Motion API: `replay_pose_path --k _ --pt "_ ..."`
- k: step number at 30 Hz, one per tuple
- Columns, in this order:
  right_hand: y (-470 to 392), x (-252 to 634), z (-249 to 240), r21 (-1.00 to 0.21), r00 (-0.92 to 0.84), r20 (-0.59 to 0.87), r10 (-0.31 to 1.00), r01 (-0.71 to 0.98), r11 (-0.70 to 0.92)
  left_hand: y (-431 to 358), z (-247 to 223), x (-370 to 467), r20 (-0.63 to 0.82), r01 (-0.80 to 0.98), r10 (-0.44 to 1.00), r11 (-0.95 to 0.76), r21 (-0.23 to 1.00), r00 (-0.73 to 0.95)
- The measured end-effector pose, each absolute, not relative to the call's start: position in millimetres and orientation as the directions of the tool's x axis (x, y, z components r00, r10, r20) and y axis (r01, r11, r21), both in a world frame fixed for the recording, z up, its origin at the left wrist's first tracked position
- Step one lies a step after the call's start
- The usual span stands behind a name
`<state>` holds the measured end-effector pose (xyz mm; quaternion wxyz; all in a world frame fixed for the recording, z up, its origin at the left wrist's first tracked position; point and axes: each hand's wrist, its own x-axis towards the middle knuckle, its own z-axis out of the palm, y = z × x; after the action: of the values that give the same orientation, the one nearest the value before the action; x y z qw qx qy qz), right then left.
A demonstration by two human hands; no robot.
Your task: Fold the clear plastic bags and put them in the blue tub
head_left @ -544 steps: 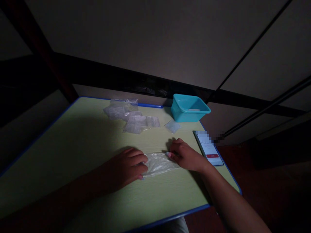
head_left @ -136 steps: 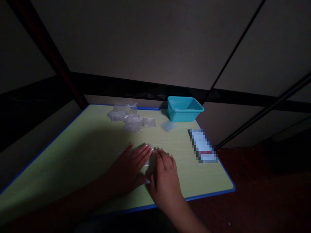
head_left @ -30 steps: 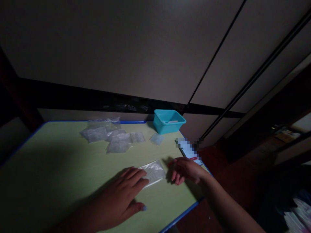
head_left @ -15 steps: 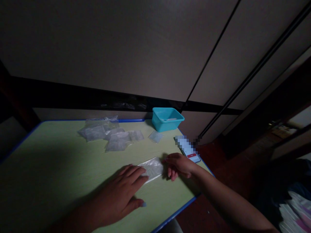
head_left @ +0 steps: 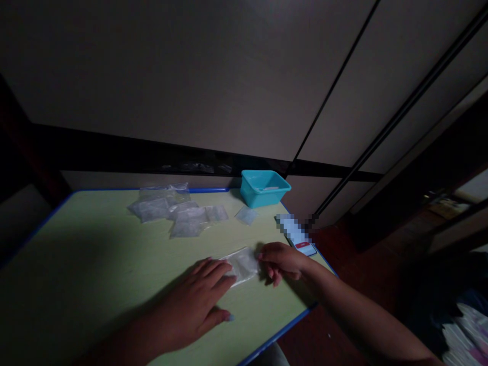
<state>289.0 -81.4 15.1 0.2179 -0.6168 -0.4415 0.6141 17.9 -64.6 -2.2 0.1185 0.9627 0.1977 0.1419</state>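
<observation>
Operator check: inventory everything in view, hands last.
Rectangular tabletop with blue edging: one, pale green, lower centre.
Flat thin plastic bag: one, clear, tabletop's near part.
Loose thin plastic bags: several, overlapping, clear, tabletop's far side.
Rectangular plastic tub: one, turquoise, far right corner.
Slim item: at least one, whitish, inside the tub.
Small square packet: one, pale blue, before the tub.
Phone with lit screen: one, pale with red bar, right edge.
Wall panels: several, grey, behind.
Floor: one, dark red, right.
Rumpled fabric: count unclear, whitish, lower right.
Left hand: one, over the bag's left end.
Right hand: one, at its right end.
</observation>
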Motion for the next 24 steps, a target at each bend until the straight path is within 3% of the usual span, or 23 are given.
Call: replay_pose_path --k 8,11,12,14,15,17,20,24 --pt "-68.0 285.5 12.2 -0.812 -0.027 -0.498 0.867 0.365 -0.455 -65.9 -1.3 17.6 0.214 0.363 0.423 -0.892 0.270 0.881" --pt "-66.5 280.1 20.2 -0.767 -0.020 -0.427 0.904 0.538 -0.350 -65.2 1.2 17.5 0.192 0.367 0.417 -0.897 0.248 0.888" --pt "-67.9 277.2 22.9 -0.700 -0.009 -0.366 0.930 0.662 -0.269 -64.9 2.0 17.4 0.188 0.366 0.414 -0.898 0.245 0.890" --pt "-73.0 270.1 25.9 -0.431 0.006 -0.204 0.979 0.897 -0.095 -64.4 2.4 17.3 0.185 0.363 0.411 -0.899 0.244 0.893" --pt "-76.1 266.4 25.9 -0.277 0.003 -0.121 0.993 0.960 -0.037 -64.3 2.0 17.3 0.188 0.361 0.410 -0.900 0.245 0.893" --pt "-81.9 260.5 23.2 -0.079 -0.011 0.000 1.000 0.997 0.011 -64.1 -0.2 17.0 0.205 0.356 0.408 -0.901 0.246 0.890" --pt "-86.9 258.5 17.5 0.015 -0.055 0.111 0.992 0.998 0.054 -64.0 -5.0 16.5 0.237 0.358 0.413 -0.902 0.241 0.879" --pt "-92.9 264.4 15.9 -0.021 -0.187 0.206 0.960 0.980 0.196 -63.2 -8.4 16.4 0.217 0.332 0.379 -0.917 0.222 0.900"
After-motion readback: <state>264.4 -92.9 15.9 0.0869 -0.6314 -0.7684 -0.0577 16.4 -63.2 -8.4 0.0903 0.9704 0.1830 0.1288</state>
